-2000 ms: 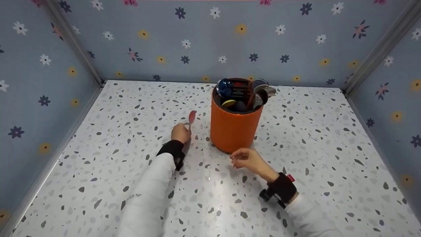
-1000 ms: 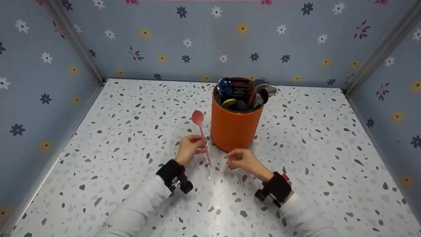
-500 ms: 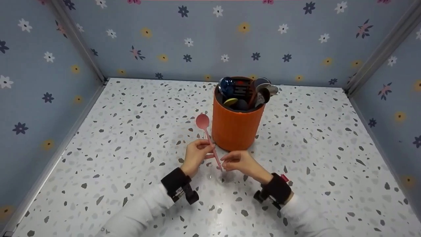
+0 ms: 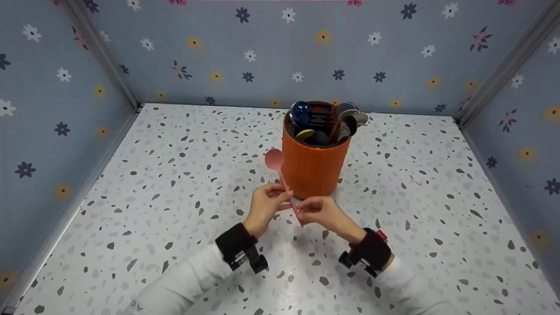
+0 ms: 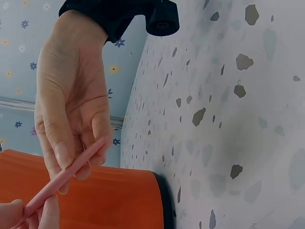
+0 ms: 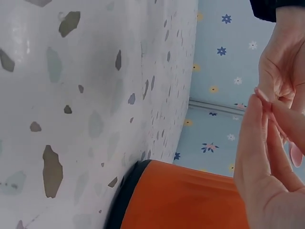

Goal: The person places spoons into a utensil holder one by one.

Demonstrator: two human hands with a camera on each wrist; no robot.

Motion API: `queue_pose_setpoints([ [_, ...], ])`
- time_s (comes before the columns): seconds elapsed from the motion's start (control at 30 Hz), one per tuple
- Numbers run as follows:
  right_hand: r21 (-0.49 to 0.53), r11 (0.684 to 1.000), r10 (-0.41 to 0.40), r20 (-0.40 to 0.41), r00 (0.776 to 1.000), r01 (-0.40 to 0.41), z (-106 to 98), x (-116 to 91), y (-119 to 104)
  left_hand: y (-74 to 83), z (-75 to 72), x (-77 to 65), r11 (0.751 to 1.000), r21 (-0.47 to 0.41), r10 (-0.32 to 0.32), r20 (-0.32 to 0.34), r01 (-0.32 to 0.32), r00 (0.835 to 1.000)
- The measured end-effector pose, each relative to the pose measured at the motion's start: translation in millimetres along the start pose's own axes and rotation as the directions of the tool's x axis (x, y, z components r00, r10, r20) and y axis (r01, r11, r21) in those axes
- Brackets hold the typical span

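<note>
A pink long-handled spoon [image 4: 274, 159] slants across the front left of an orange utensil holder [image 4: 316, 173], its round bowl raised at the upper left. My left hand [image 4: 264, 209] pinches the middle of the handle between thumb and fingers. My right hand [image 4: 327, 217] pinches the handle's lower end from the other side. In the left wrist view, the pink handle [image 5: 56, 182] runs from the left fingertips [image 5: 10, 213] to the right hand [image 5: 71, 95]. The handle's tip [image 6: 261, 95] shows between the right thumb and fingers in the right wrist view.
Standing in the holder are a dark shiny rounded utensil [image 4: 300, 114], a black slotted turner [image 4: 321, 117], a yellow-edged piece [image 4: 305, 134] and several metal spoons or ladles [image 4: 353, 117]. A speckled white tabletop [image 4: 183, 183] lies beneath, with flowered panels [image 4: 262, 43] on three sides.
The left hand has brought the spoon back toward the person and rightward, turning its bowl into view. The right hand, earlier holding nothing, has taken hold of the handle's end.
</note>
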State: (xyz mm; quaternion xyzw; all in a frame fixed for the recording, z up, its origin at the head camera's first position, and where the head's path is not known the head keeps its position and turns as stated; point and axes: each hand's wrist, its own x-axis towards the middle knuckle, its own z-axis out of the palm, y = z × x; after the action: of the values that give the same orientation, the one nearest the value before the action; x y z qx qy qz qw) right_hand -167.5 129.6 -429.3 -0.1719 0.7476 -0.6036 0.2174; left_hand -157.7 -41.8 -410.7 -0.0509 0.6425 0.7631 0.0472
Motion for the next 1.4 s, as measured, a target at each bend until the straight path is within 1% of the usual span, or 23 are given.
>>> queue_pose_setpoints([
  [0.17,-0.025,1.0,-0.006,0.005,1.0,0.006,-4.8,-2.9,-11.9,12.0,3.8,-2.7,1.0,-0.01,0.004,0.016,-0.004,1.0],
  [0.23,-0.041,0.999,-0.023,0.015,1.0,0.024,-7.7,-3.6,-17.8,17.4,5.6,-3.3,1.0,-0.01,0.016,0.023,-0.016,1.0],
  [0.43,-0.101,0.992,-0.081,0.018,0.997,0.082,-16.6,-3.8,-39.8,35.9,11.8,-2.2,0.997,-0.018,0.072,0.048,-0.071,0.996],
  [0.5,-0.115,0.989,-0.095,0.017,0.995,0.096,-20.2,-3.3,-48.1,43.1,14.3,-0.4,0.995,-0.012,0.096,0.047,-0.095,0.994],
  [0.6,-0.15,0.981,-0.121,0.002,0.993,0.12,-26.1,-1.4,-61.2,55.8,18.2,2.6,0.992,-0.004,0.125,0.04,-0.125,0.991],
  [0.73,-0.232,0.962,-0.16,-0.04,0.986,0.147,-33.2,1.9,-79.8,74.9,23.1,6.8,0.987,0.003,0.158,0.032,-0.158,0.987],
  [0.83,-0.253,0.953,-0.188,-0.065,0.98,0.166,-38.3,4.1,-92.1,88.3,26.2,10.1,0.983,-0.005,0.183,0.039,-0.183,0.982],
  [0.9,-0.246,0.953,-0.204,-0.077,0.976,0.18,-41.5,5.8,-99.4,96.1,28.5,12.5,0.979,-0.01,0.203,0.048,-0.203,0.978],
  [1.07,-0.243,0.948,-0.237,-0.118,0.964,0.204,-48.2,12.5,-115.6,112.4,35.0,21.5,0.961,-0.007,0.276,0.041,-0.276,0.96],
  [1.2,-0.246,0.943,-0.269,-0.161,0.95,0.226,-50.7,19.6,-125.0,122.3,39.0,28.0,0.941,-0.009,0.339,0.04,-0.339,0.94],
  [1.33,-0.251,0.935,-0.304,-0.206,0.93,0.25,-51.4,24.7,-129.6,128.6,42.1,32.0,0.907,0.068,0.411,0.068,-0.416,0.909],
  [1.4,-0.274,0.926,-0.327,-0.231,0.916,0.261,-51.7,26.6,-130.7,130.6,43.9,33.7,0.888,0.108,0.441,0.081,-0.448,0.894],
])
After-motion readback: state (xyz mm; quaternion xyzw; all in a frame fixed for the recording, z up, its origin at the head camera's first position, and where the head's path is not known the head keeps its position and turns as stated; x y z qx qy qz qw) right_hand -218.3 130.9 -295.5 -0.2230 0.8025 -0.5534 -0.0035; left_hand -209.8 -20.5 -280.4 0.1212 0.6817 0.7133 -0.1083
